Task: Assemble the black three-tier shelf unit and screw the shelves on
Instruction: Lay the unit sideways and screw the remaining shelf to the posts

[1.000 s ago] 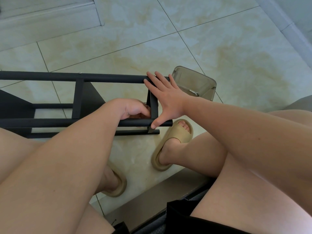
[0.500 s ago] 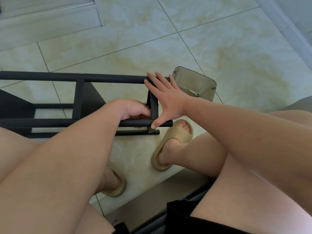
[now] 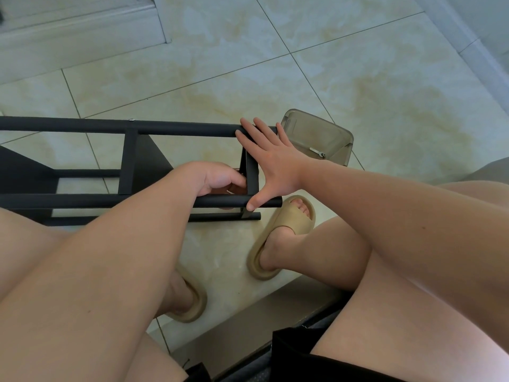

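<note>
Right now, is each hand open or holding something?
Left hand: fingers curled inside the black shelf frame; whether it holds anything cannot be told.
Right hand: open, spread flat against the frame's end.

My right hand lies spread flat against the end of the black shelf frame, fingertips on the far tube, thumb on the near one. My left hand curls inside the frame at the end bar; what it holds is hidden. A smoky container sits just beyond.
</note>
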A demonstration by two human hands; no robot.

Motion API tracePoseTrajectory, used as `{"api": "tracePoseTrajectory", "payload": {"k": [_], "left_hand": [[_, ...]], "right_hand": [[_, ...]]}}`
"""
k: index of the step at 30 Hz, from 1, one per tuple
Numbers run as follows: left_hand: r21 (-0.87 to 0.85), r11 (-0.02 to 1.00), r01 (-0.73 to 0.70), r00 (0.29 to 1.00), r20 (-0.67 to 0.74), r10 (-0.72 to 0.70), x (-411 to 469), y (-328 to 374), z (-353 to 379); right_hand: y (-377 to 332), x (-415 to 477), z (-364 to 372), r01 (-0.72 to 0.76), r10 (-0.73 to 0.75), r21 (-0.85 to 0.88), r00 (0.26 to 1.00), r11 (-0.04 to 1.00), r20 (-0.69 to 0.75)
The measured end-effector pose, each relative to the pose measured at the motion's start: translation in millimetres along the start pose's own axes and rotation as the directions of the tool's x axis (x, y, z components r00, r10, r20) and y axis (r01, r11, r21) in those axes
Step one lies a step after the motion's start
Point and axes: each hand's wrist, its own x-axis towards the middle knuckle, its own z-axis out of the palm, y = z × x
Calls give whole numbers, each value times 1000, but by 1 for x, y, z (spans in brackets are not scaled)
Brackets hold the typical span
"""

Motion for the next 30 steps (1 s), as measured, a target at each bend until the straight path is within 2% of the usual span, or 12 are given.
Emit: {"api": "tracePoseTrajectory", "payload": {"k": [2, 8, 15, 18, 22, 25, 30], "left_hand": [[50, 998, 28, 1000, -5, -28, -1, 0, 0], [112, 993, -44, 997, -50, 50, 2, -1, 0], [21, 997, -72, 997, 43, 71, -1, -1, -2], [-55, 998, -38, 998, 52, 41, -2, -1, -1], [2, 999, 38, 998, 40, -38, -4, 2, 2], [27, 999, 24, 999, 31, -24, -4, 2, 2], [-33, 999, -24, 999, 44, 25, -1, -1, 0]], "right_hand": [[0, 0, 0, -1, 1, -2, 1000, 1000, 2], [-1, -1, -1, -3, 3, 2, 1000, 1000, 4], [-1, -1, -2, -4, 4, 5, 1000, 1000, 7], [-1, -1, -1, -4, 4, 2, 1000, 1000, 7], [-2, -1, -1, -7, 7, 5, 1000, 1000, 8], [-1, -1, -2, -6, 6, 7, 1000, 1000, 13], [-1, 0, -3, -7, 7, 11, 999, 1000, 37]]}}
